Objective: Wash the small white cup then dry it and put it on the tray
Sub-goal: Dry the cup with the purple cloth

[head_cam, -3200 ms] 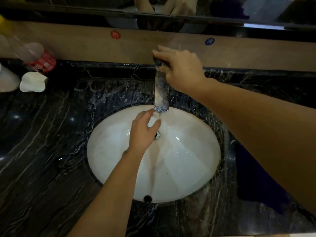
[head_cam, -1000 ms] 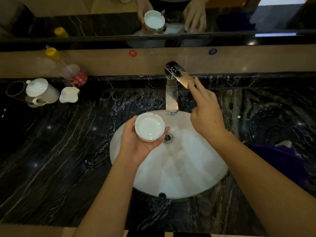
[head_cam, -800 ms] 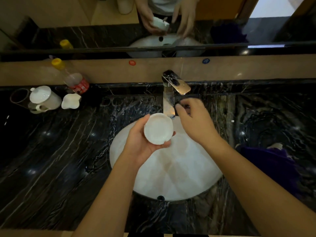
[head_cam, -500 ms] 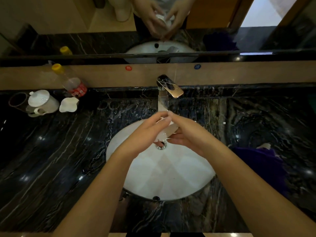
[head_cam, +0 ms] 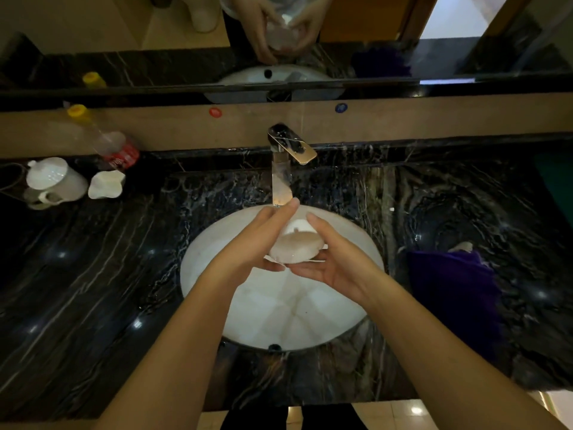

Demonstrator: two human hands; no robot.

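Observation:
The small white cup [head_cam: 296, 245] is held between both hands over the white basin [head_cam: 279, 315], just below the tap spout [head_cam: 280, 184]. My left hand [head_cam: 251, 246] wraps its left side, fingers reaching up past the rim to the spout's tip. My right hand [head_cam: 333, 259] cups it from the right and beneath, thumb over its top edge. The cup is tilted with its base toward me and looks blurred. Whether water is running I cannot tell. No tray is visible.
A dark purple cloth [head_cam: 452, 293] lies on the black marble counter [head_cam: 93, 290] right of the basin. At the back left stand a lidded white mug [head_cam: 55, 181], a small white dish [head_cam: 107, 185] and a plastic bottle [head_cam: 105, 141]. A mirror runs along the back.
My right hand left the tap lever and came down to the cup. Both hands now enclose it under the spout, and the cup has turned its base toward me.

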